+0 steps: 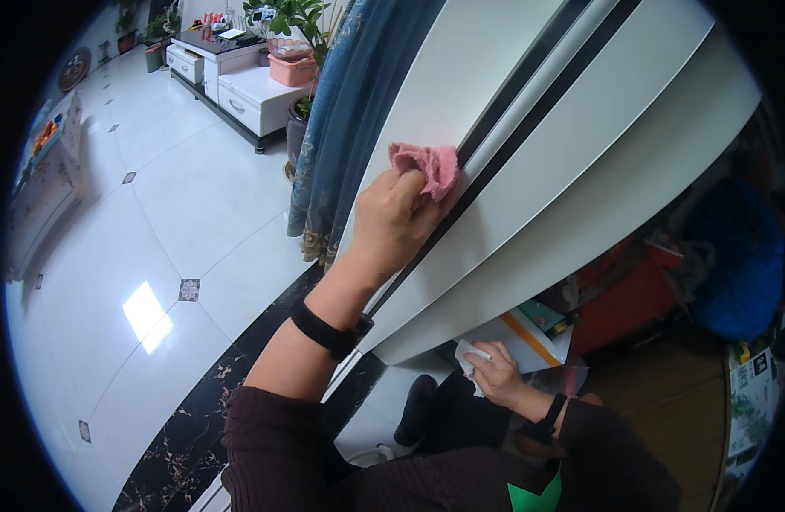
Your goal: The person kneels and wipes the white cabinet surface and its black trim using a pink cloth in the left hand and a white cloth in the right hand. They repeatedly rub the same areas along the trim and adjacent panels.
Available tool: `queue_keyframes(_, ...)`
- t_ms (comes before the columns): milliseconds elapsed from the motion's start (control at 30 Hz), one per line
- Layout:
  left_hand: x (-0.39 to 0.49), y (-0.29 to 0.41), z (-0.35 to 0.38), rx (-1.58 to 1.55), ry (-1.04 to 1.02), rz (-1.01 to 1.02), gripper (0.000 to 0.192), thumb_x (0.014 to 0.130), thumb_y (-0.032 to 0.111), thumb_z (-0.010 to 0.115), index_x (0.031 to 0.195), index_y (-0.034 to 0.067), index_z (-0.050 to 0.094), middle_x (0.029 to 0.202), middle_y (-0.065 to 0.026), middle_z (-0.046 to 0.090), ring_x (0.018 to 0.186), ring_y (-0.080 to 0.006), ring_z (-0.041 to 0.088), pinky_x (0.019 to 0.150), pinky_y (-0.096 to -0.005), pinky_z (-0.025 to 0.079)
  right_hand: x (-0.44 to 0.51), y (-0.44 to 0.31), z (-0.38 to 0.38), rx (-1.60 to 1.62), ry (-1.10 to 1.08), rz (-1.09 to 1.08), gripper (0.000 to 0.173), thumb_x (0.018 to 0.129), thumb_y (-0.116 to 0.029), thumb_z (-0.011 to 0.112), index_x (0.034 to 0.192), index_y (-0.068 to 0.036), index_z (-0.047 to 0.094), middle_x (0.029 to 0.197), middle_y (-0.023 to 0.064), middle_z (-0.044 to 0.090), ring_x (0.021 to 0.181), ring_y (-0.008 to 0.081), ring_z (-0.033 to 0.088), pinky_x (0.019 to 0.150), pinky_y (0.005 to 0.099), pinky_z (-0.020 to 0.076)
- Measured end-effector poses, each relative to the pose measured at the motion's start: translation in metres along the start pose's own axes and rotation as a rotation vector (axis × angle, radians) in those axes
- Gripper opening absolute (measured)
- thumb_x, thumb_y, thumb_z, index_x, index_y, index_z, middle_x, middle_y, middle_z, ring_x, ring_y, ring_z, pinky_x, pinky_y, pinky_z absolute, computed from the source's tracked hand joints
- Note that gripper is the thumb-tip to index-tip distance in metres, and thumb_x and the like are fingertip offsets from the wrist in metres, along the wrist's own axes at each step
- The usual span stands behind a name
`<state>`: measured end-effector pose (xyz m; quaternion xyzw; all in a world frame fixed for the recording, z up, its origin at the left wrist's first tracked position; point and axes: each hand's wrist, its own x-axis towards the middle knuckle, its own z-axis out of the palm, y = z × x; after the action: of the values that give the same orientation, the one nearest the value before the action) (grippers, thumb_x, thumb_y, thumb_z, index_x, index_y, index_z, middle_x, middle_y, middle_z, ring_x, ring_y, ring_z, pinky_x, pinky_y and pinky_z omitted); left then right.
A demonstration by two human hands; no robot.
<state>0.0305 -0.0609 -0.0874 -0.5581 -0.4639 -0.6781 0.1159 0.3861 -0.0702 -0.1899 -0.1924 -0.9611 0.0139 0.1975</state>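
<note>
My left hand (392, 221) grips a bunched pink cloth (430, 168) and holds it against a white panel (472, 70), beside a long dark-edged strip with a pale rounded bar (533, 77). Lower down on the right, my right hand (500, 377) is closed on a crumpled white tissue or cloth (472, 358), near a white box with an orange stripe (523, 342). Both wrists wear dark bands.
A blue patterned curtain (360, 109) hangs left of the panel. Beyond it stand a potted plant (299, 128) and a white TV cabinet (239, 102). Below right lie a red box (626, 307), a blue bag (737, 262) and cardboard (667, 422). A black marble strip (187, 429) crosses the tiled floor.
</note>
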Motion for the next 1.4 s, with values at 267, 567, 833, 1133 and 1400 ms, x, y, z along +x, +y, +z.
queue_keyframes(267,0.014,0.006,0.012,-0.423,0.135,-0.077,0.015,0.09,0.005,0.071,0.103,0.002,0.065,0.091,-0.0177,0.061,0.078,-0.0364,0.062,0.071,-0.0407,0.051,-0.004,-0.008,0.0,0.003,0.02,-0.011,0.04,0.078,0.004,0.066,0.117,-0.006,0.07,0.121,0.019,0.063,0.104,0.0386,0.064,0.086,0.0452,0.057)
queue_keyframes(567,0.021,-0.014,-0.006,-0.415,-0.021,-0.248,0.017,0.086,-0.004,0.067,0.102,0.001,0.068,0.092,-0.0161,0.066,0.084,-0.0303,0.069,0.076,-0.0352,0.054,0.003,-0.005,0.006,-0.035,-0.01,-0.02,0.039,0.079,0.002,0.066,0.116,-0.006,0.071,0.12,0.0182,0.064,0.104,0.038,0.064,0.085,0.0443,0.0575)
queue_keyframes(833,0.04,-0.028,0.008,-0.148,0.208,0.076,0.033,0.092,-0.001,0.071,0.124,0.007,0.07,0.136,-0.0182,0.065,0.123,-0.0381,0.066,0.102,-0.0407,0.054,0.01,0.001,0.011,-0.036,-0.023,0.006,0.04,0.078,0.001,0.068,0.117,-0.007,0.072,0.12,0.0174,0.064,0.104,0.0371,0.064,0.084,0.044,0.0575)
queue_keyframes(1133,0.045,-0.041,0.021,-0.024,0.096,0.234,0.045,0.089,0.015,0.08,0.133,0.011,0.068,0.155,-0.0198,0.051,0.146,-0.0395,0.046,0.117,-0.0457,0.045,0.023,0.008,0.02,-0.048,-0.052,-0.004,0.041,0.077,-0.001,0.069,0.117,-0.009,0.072,0.12,0.0139,0.065,0.102,0.0341,0.063,0.084,0.043,0.0567)
queue_keyframes(1400,0.022,-0.051,0.013,-0.143,0.028,-0.241,0.043,0.088,0.007,0.077,0.129,0.005,0.066,0.141,-0.0251,0.058,0.129,-0.043,0.057,0.109,-0.0473,0.047,0.033,0.009,0.027,-0.049,-0.06,-0.003,0.036,0.078,-0.002,0.069,0.113,-0.01,0.073,0.117,0.0122,0.065,0.1,0.0334,0.063,0.084,0.0431,0.0559)
